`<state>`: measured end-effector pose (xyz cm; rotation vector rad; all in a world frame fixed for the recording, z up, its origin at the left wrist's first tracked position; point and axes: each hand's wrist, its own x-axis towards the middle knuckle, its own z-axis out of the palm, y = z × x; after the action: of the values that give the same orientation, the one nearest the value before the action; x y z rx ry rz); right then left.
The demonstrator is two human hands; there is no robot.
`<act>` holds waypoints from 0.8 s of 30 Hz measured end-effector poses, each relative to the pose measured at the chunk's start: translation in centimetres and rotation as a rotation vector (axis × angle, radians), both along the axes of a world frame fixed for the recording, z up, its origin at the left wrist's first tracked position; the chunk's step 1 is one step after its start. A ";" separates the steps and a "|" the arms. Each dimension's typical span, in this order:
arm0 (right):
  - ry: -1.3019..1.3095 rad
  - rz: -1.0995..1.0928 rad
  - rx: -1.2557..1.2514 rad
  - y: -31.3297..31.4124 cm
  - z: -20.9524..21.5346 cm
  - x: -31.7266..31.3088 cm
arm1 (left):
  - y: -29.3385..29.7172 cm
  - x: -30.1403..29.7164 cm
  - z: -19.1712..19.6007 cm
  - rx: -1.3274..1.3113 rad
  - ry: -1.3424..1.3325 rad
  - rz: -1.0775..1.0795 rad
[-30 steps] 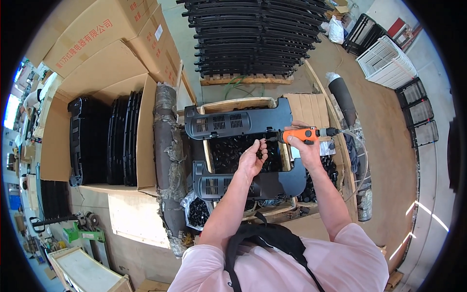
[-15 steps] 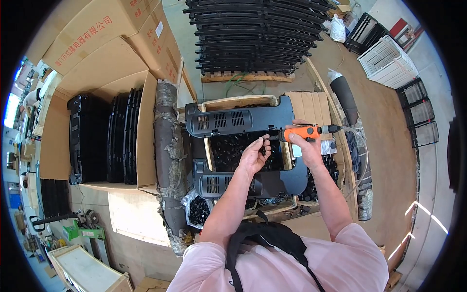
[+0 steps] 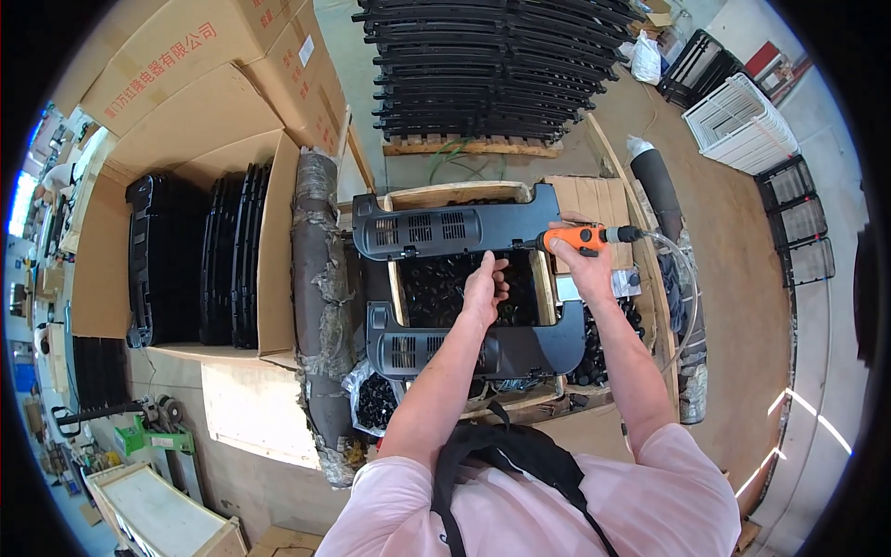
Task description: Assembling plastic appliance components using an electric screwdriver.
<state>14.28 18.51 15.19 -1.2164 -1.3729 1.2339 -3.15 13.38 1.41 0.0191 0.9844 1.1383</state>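
My right hand (image 3: pixel 587 268) grips an orange air screwdriver (image 3: pixel 577 239), held level with its bit pointing left. The bit meets the near edge of the far dark grey plastic panel (image 3: pixel 509 220), close to a small black part there. Just left of the bit, my left hand (image 3: pixel 484 293) has one digit raised to that panel edge and its other fingers curled; whatever they hold is hidden. A second, matching vented panel (image 3: pixel 543 347) lies nearer me. Between the panels, a wooden-sided bin (image 3: pixel 401 292) holds many small black parts.
An air hose (image 3: pixel 692 288) loops from the tool down the right side. Left of the bench stand a wrapped roll (image 3: pixel 320 269) and an open carton (image 3: pixel 102 278) of black panels. A bag of small black parts (image 3: pixel 376 402) sits near left. Stacked black parts (image 3: pixel 487 70) rise behind.
The screwdriver has shifted slightly and its bit now meets the far panel's edge. My left hand has come away from the bit, its fingers loosening and one digit rising to that edge.
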 end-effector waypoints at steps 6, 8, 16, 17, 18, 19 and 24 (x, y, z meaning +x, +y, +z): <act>-0.068 0.025 0.003 0.9 -1.0 0.1 | 2.1 -0.9 0.3 -0.077 0.298 -0.007; -0.062 0.046 0.020 1.0 -1.1 -0.7 | 2.4 -1.4 -0.4 -0.078 0.303 0.027; -0.251 0.144 0.062 2.0 0.2 -2.4 | 3.1 -0.9 -1.1 -0.043 0.374 0.068; -0.271 0.147 0.060 2.4 -0.2 -2.8 | 3.1 -0.8 -1.2 -0.020 0.340 0.118; -0.272 0.146 0.061 2.5 -0.3 -2.7 | 3.1 -0.5 -1.2 -0.018 0.338 0.118; -0.338 0.167 0.085 2.7 -0.4 -2.9 | 3.0 -0.5 -1.3 -0.035 0.344 0.126; -0.444 0.210 0.081 3.3 -0.7 -3.0 | 3.2 -0.2 -1.1 -0.063 0.357 0.116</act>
<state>11.32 21.84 14.48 -1.3682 -1.8963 1.0716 -3.34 16.60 0.29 0.1196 1.3521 1.2348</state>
